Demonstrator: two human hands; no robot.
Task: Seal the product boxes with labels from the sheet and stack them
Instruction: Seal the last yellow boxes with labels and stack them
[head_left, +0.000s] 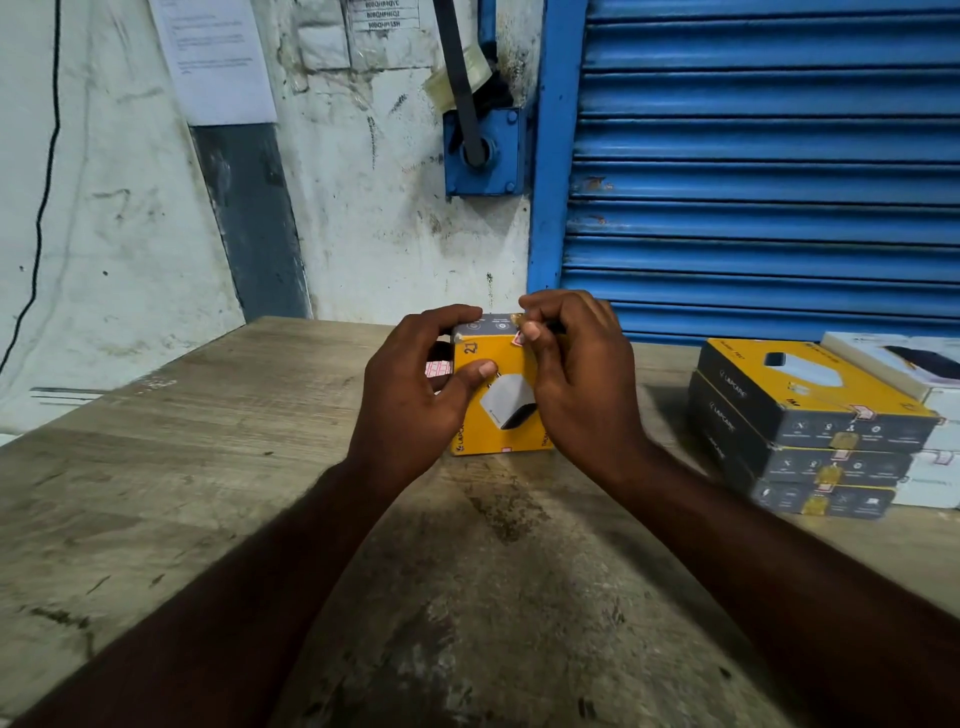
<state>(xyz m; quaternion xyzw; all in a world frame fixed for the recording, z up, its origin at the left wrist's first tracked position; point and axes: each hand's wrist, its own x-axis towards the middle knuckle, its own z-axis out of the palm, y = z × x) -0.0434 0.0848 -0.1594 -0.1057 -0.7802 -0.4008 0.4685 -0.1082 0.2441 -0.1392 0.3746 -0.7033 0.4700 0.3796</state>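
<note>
We see a small yellow box (498, 410) made of smooth card, with a grey side on top and a picture of a white plug on its face. Its bottom edge is down on the tabletop (156, 467), near the middle of the far edge. The tabletop is rough, worn wood with dark stains.

The left hand (410, 384) is curled round the box's left side, with its thumb on the yellow face and its fingers over the top. The right hand (576, 374) is curled round the right side. Its thumb tip presses a tiny red and white label (518, 340) at the top edge. Both hands are clamped on the box, close together.

A bit of the label sheet (438, 369), white with red squares, peeks out behind the left hand. By the right edge, three flat yellow and grey boxes (810, 415) lie in a stack, with white boxes (930, 467) just beside them. Behind them is a ridged blue metal shutter (753, 156).
</note>
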